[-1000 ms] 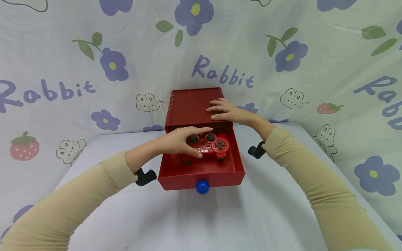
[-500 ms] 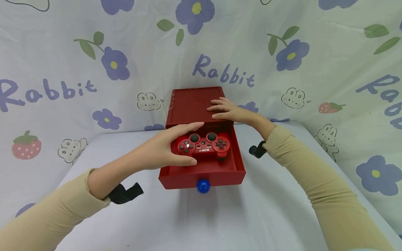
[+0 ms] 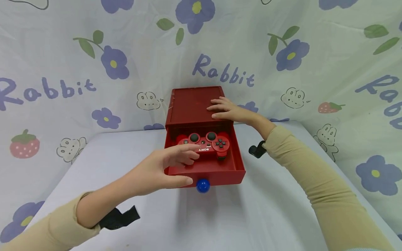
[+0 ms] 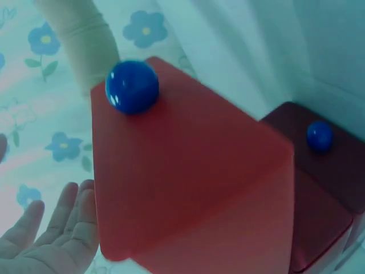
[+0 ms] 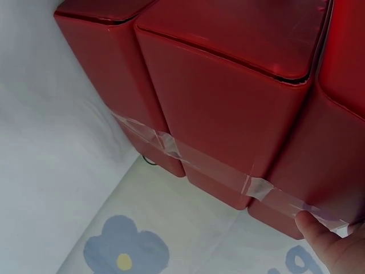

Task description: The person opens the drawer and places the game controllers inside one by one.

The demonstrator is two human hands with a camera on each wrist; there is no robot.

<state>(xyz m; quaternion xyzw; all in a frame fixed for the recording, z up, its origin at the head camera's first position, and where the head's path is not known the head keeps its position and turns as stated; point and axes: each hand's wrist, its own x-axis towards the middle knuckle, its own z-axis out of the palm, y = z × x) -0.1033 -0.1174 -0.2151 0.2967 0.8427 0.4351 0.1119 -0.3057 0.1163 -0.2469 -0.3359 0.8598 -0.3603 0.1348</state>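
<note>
A red drawer [image 3: 224, 178] stands pulled out of a red box cabinet [image 3: 190, 104], with a round blue knob [image 3: 203, 185] on its front. Inside it lies a red Sony game controller [image 3: 207, 146]. Over the drawer's front left corner is my left hand [image 3: 166, 169], thumb and fingers apart, holding nothing; it hides part of the drawer. In the left wrist view, that hand [image 4: 60, 237] is beside the drawer. My right hand [image 3: 227, 109] rests on the cabinet's top, fingers spread. The right wrist view shows only part of this hand [image 5: 333, 245] by the cabinet's taped side.
Clear tape [image 5: 211, 165] runs across the red sections of the cabinet. A second blue knob [image 4: 320, 137] sits on a darker red front below. The white tabletop [image 3: 132, 146] surrounds the cabinet, and a printed cloth [image 3: 150, 62] hangs behind it.
My left hand has drawn back from over the controller, moving left and then toward the drawer's front, uncovering most of the controller. The right hand stays on the cabinet's top.
</note>
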